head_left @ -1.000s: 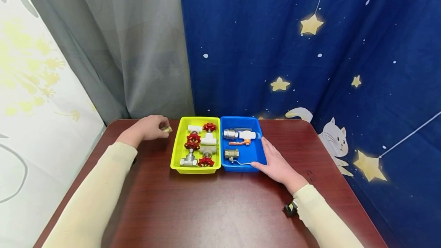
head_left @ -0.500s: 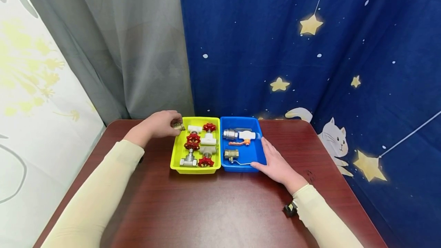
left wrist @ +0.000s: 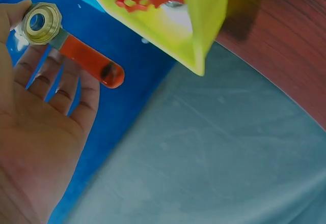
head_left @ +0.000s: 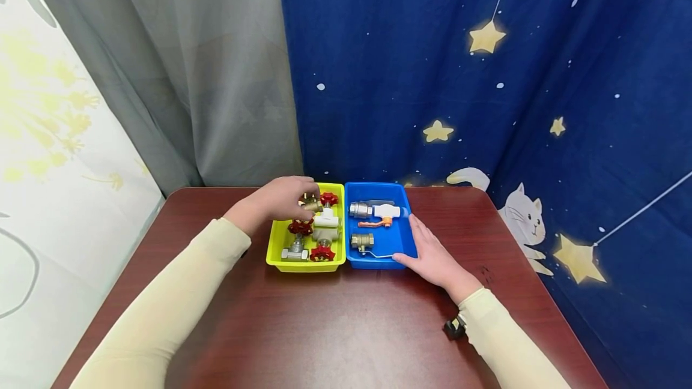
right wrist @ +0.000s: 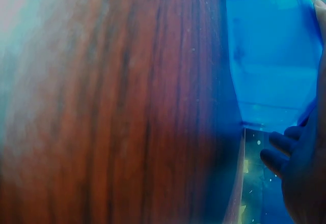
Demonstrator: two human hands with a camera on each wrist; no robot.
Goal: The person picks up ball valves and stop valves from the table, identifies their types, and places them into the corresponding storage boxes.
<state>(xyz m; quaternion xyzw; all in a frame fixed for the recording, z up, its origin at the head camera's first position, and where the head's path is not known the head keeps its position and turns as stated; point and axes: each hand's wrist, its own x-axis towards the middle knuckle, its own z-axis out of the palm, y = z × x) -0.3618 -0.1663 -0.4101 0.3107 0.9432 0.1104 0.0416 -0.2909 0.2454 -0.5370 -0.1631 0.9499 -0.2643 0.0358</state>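
In the left wrist view, my left hand (left wrist: 46, 127) pinches a brass ball valve (left wrist: 45, 23) with an orange-red lever (left wrist: 91, 61). The head view has that left hand (head_left: 281, 198) over the back of the yellow tray (head_left: 305, 268), its fingers partly covering the valve. Red-handwheel valves lie in this tray, among them a white one (head_left: 327, 221) and a silver one (head_left: 295, 253). My right hand (head_left: 437, 262), fingers extended, rests against the right side of the blue tray (head_left: 400, 242). Its thumb is at the front right corner.
Inside the blue tray are a silver ball valve (head_left: 360, 210), a white ball valve (head_left: 387, 212) with an orange lever, and a brass ball valve (head_left: 362, 241) with a metal lever. Both trays stand side by side on the dark red table (head_left: 346, 329), with curtains behind.
From left of the yellow tray, my left hand has carried the brass valve rightward to a place above the tray's back part. My right hand has stayed at the blue tray.
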